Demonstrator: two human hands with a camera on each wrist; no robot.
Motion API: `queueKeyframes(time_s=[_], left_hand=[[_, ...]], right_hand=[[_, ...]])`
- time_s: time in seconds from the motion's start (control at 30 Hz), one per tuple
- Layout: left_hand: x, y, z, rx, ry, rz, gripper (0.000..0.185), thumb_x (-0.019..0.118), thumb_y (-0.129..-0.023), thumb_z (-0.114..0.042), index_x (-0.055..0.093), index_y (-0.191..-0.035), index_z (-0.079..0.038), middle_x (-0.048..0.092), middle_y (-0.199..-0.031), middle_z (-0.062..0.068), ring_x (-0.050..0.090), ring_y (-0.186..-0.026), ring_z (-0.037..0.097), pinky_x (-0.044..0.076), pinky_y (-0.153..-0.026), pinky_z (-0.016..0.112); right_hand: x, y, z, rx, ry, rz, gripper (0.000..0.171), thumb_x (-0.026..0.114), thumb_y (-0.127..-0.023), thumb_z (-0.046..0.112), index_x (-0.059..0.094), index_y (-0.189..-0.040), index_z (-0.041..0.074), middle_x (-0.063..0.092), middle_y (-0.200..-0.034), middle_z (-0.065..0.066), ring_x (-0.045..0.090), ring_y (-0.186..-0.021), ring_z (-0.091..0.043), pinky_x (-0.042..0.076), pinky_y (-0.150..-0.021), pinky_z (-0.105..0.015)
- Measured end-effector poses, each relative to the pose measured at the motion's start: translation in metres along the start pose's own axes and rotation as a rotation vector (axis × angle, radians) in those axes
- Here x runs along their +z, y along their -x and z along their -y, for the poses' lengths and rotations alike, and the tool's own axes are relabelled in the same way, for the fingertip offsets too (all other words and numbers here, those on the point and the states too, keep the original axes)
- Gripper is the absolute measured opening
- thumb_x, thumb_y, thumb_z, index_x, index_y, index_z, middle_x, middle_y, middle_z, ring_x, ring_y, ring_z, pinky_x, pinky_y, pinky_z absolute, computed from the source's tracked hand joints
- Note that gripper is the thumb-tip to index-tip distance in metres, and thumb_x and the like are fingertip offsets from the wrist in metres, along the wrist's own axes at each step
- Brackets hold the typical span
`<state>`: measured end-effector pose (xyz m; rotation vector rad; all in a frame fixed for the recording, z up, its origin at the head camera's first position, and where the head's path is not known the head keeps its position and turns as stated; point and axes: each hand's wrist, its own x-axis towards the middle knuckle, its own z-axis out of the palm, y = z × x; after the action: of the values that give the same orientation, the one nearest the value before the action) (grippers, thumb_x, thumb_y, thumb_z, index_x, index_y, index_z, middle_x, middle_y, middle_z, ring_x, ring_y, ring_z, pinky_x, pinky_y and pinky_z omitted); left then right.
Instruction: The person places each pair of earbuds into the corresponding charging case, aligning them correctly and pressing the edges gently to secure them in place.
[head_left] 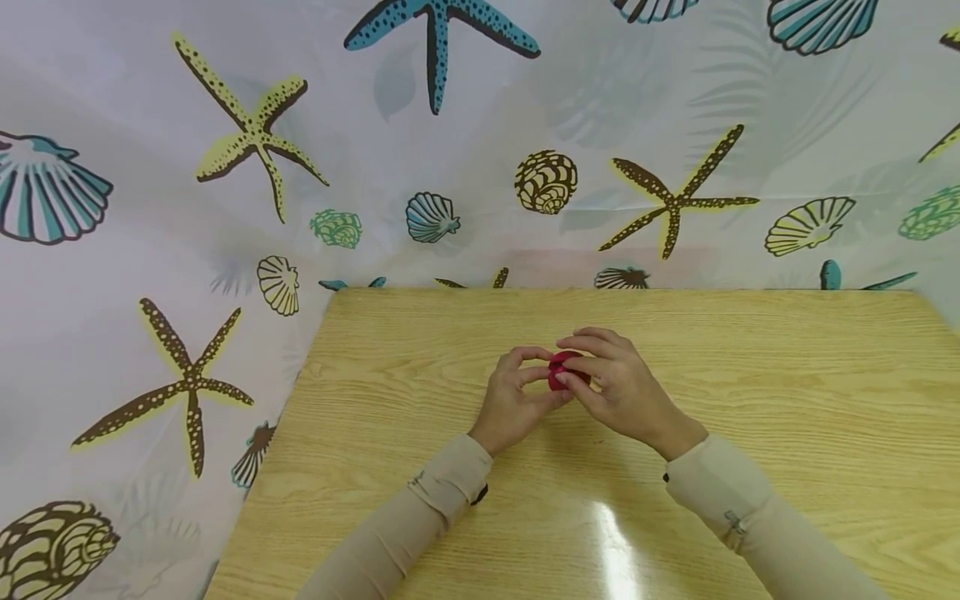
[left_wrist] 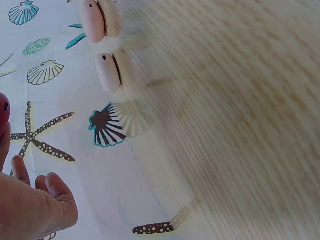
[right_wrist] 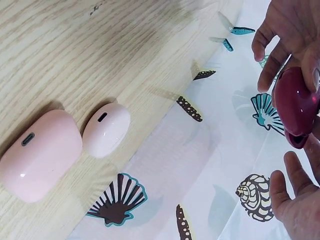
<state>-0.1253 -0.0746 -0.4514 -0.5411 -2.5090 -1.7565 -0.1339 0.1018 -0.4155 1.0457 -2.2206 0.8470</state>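
A small glossy dark-red earbud case (head_left: 557, 382) is held between both hands above the wooden table. My left hand (head_left: 513, 404) grips it from the left, with fingers and thumb curved around its side. From the right, my right hand (head_left: 618, 387) pinches it with thumb and fingertips. In the right wrist view the rounded case (right_wrist: 295, 105) shows a dark gap at its lower end. Only a sliver of the case (left_wrist: 4, 112) appears at the edge of the left wrist view. Fingers cover much of it in the head view.
Two rounded pink cases, a larger one (right_wrist: 42, 155) and a smaller paler one (right_wrist: 107, 131), lie side by side on the wooden table (head_left: 420, 333) in the wrist views. Behind the table hangs a white cloth (head_left: 480, 150) printed with shells and starfish.
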Motion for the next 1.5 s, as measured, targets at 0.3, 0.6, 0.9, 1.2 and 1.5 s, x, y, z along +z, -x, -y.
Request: queueKeyframes(time_s=[0.3,0.6,0.9,1.2,1.5], left_hand=[[0.000,0.000,0.000,-0.016,0.004,-0.003,0.027,0.077,-0.080,-0.021,0.073,-0.095,0.001,0.053,-0.126,0.004,0.040,-0.128,0.023,0.033,-0.105,0.051],[0.000,0.000,-0.001,-0.025,0.025,0.011,0.025,0.077,-0.081,-0.021,0.073,-0.096,-0.001,0.053,-0.126,0.003,0.040,-0.126,0.021,0.031,-0.104,0.049],[-0.002,-0.001,-0.003,-0.004,-0.032,0.000,0.025,0.076,-0.081,-0.020,0.074,-0.096,-0.001,0.056,-0.124,0.005,0.044,-0.124,0.024,0.034,-0.103,0.049],[0.002,-0.001,-0.004,-0.076,0.074,0.042,0.027,0.075,-0.083,-0.020,0.070,-0.101,0.000,0.053,-0.129,0.004,0.038,-0.129,0.020,0.030,-0.106,0.048],[0.001,-0.002,-0.004,-0.074,0.046,0.033,0.026,0.074,-0.083,-0.022,0.073,-0.096,0.001,0.054,-0.126,0.004,0.040,-0.127,0.022,0.029,-0.106,0.050]], right_hand=[[0.001,0.001,0.002,0.054,-0.024,0.011,0.009,0.080,-0.070,0.000,0.075,-0.078,-0.001,0.071,-0.105,-0.017,0.061,-0.107,-0.035,0.050,-0.092,-0.050],[-0.002,0.004,0.000,0.060,-0.005,-0.023,0.017,0.082,-0.069,0.002,0.074,-0.084,0.000,0.068,-0.107,-0.016,0.060,-0.106,-0.034,0.049,-0.091,-0.049],[-0.015,0.013,-0.007,0.182,0.018,0.215,0.069,0.077,-0.076,0.020,0.048,-0.134,-0.003,0.046,-0.140,-0.021,0.041,-0.129,-0.041,0.035,-0.097,-0.065],[-0.004,0.015,-0.007,0.103,0.122,0.201,0.067,0.085,-0.069,0.022,0.058,-0.125,-0.002,0.052,-0.134,-0.022,0.047,-0.123,-0.043,0.040,-0.093,-0.066],[-0.003,0.014,-0.006,0.071,0.133,0.161,0.064,0.086,-0.067,0.022,0.062,-0.121,-0.003,0.059,-0.128,-0.022,0.051,-0.120,-0.045,0.042,-0.093,-0.065]])
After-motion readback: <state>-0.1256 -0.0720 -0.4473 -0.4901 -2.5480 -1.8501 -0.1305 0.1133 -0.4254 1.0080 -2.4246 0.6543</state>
